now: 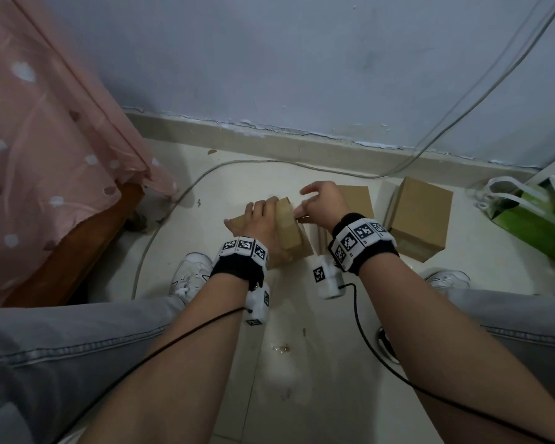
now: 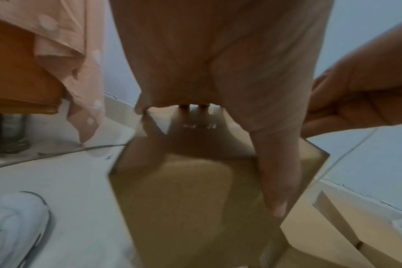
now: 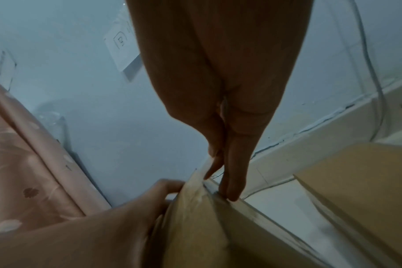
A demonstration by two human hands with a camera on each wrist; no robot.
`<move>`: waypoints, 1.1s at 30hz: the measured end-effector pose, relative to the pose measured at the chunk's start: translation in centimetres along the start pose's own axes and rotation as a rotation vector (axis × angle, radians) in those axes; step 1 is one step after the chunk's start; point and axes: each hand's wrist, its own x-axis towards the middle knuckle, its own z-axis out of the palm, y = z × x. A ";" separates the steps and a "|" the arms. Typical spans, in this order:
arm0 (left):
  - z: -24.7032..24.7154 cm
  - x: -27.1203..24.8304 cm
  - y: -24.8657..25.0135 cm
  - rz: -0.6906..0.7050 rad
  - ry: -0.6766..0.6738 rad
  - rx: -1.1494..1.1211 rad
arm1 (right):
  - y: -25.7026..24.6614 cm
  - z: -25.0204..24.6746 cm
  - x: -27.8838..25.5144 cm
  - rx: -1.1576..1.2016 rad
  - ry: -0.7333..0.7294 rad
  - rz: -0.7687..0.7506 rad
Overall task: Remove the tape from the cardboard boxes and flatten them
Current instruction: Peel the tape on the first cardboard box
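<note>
On the pale floor (image 1: pixel 237 187) between the person's knees, most of the job looks still ahead. Largest in view is the pink spotted bedcover (image 1: pixel 45 139) hanging at the left, with a grey cable (image 1: pixel 180 193) trailing past it along the floor. To the right stand two more cardboard boxes, one (image 1: pixel 422 216) upright and closed near a green bag (image 1: pixel 532 222), the other (image 1: pixel 356 195) partly hidden behind the right wrist; neither is flattened, and whether their tape is off cannot be told. No flattened box shows anywhere.

The box in hand (image 1: pixel 290 232) is tilted up off the floor, still box-shaped. The left hand (image 1: pixel 258 219) wraps over its top, fingers curled down the far face and thumb along the near side, holding it steady. The right hand (image 1: pixel 322 205) works at the upper edge, thumb and forefinger pressed together on a strip of clear tape (image 3: pixel 201 188) that runs along the seam; the other fingers spread free. From the right wrist view the tape looks wrinkled and partly lifted at that end, so I judge the peeling has only begun on this box, with flattening yet to come.
</note>
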 end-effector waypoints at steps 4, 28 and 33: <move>0.9 0.1 -0.2 -0.012 0.001 -0.056 | 0.7 0.7 0.0 -0.032 -0.062 -0.005; 1.1 -1.3 -6.1 -0.164 0.032 -0.592 | -1.8 0.0 0.1 0.796 -0.052 0.102; 2.2 -1.2 -5.2 -0.091 -0.062 -0.480 | -1.4 1.0 -0.6 0.391 -0.122 0.130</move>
